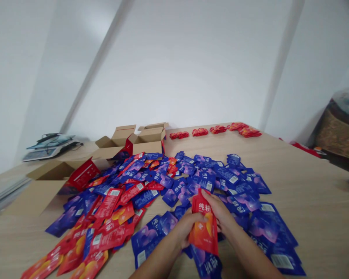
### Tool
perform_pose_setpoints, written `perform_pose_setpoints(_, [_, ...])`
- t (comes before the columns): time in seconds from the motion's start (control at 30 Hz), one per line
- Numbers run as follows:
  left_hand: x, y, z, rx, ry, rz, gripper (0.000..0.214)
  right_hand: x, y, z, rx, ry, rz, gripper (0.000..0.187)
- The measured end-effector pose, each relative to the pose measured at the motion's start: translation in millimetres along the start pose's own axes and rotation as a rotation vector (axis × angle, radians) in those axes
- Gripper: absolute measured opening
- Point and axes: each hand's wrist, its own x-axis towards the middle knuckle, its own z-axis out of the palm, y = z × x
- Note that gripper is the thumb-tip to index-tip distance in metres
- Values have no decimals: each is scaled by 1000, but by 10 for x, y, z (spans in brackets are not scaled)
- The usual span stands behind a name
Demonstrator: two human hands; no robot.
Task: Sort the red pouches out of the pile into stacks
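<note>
Both of my hands meet over the pile, around a red pouch (203,228) with orange fruit shapes and white characters. My left hand (189,226) grips its left side, with the thumb across the front. On the right side and top, my right hand (216,211) has its fingers closed. Whether more pouches lie behind the front one is hidden. Just below it shows a blue pouch (207,265); I cannot tell if it is held or lying on the table. Blue pouches (241,201) spread around my hands, and red pouches (113,232) mixed with blue ones heap to the left.
Open cardboard boxes (147,146) stand behind the heap, and another open box (43,186) is at the left. Several stacks of red pouches (200,132) line the table's far edge. Papers and flat items (50,147) lie at the back left. A brown container (337,128) stands at the far right.
</note>
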Motion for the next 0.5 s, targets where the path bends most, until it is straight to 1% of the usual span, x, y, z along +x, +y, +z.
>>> perform_pose_setpoints(0.1, [-54, 47, -36, 57, -137, -54, 26, -23, 20, 49, 6, 90, -61, 40])
perform_pose_setpoints(0.17, [-89, 152, -105, 215, -177, -62, 21, -33, 23, 54, 34, 125, -102, 37])
perform_pose_setpoints(0.2, [-99, 237, -156, 329, -206, -73, 18, -31, 18, 41, 47, 139, -124, 36])
perform_pose_setpoints(0.27, [-80, 471, -283, 596, -303, -118, 16, -9, -4, -24, 43, 192, -190, 33])
perform_pose_setpoints(0.3, [-40, 614, -355, 718, -341, -126, 18, 11, -21, -71, 33, 228, -221, 33])
perform_pose_setpoints(0.33, [26, 767, -428, 823, -348, -96, 22, 34, -39, -123, 29, 264, -243, 33])
perform_pose_setpoints(0.37, [117, 920, -500, 882, -255, 28, 24, 58, -57, -174, 35, 297, -255, 34])
perform_pose_setpoints(0.4, [233, 1066, -567, 887, -93, 198, 26, 79, -72, -219, 50, 322, -259, 34])
perform_pose_setpoints(0.43, [366, 1196, -629, 871, -5, 291, 26, 97, -83, -254, 72, 338, -258, 34])
perform_pose_setpoints(0.47, [509, 1306, -684, 849, 56, 355, 25, 110, -87, -277, 93, 347, -254, 34])
perform_pose_setpoints(0.5, [653, 1391, -734, 813, 148, 443, 24, 118, -86, -287, 106, 346, -251, 33])
